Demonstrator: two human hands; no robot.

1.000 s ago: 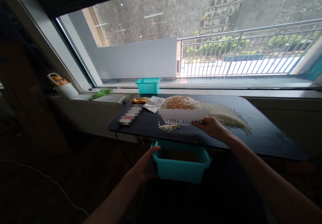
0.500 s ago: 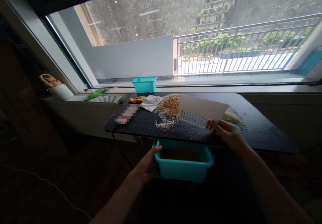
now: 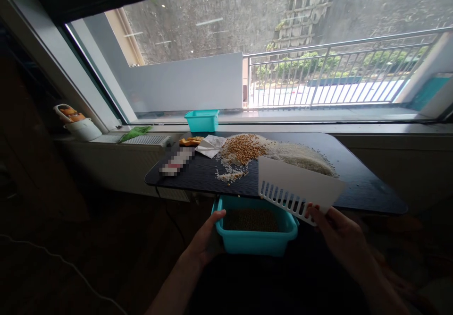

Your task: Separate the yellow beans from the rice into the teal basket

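Note:
My left hand (image 3: 207, 239) grips the left end of a turquoise plastic bin (image 3: 256, 243), its thumb over the rim. Small brown grains (image 3: 252, 219) cover the bin's bottom, just below the table's front edge. My right hand (image 3: 336, 227) pinches the lower right corner of a white slotted plastic sheet (image 3: 300, 183). That sheet is tilted, its slotted edge low and partly over the bin's right side. Behind it on the dark table (image 3: 368, 187) lie a heap of yellow kernels (image 3: 247, 148) and a wide spread of white rice-like grains (image 3: 300, 154).
A second turquoise bin (image 3: 202, 121) stands at the table's back by the window. To the left lie a crumpled white tissue (image 3: 211, 145), a yellow-orange item (image 3: 191, 141) and a blurred packet (image 3: 177, 162). A white pot (image 3: 82, 128) sits beyond, near a radiator (image 3: 141, 152).
My right hand has drawn the slotted sheet toward me and to the right, off the kernels and down to the bin. My left hand still holds the bin.

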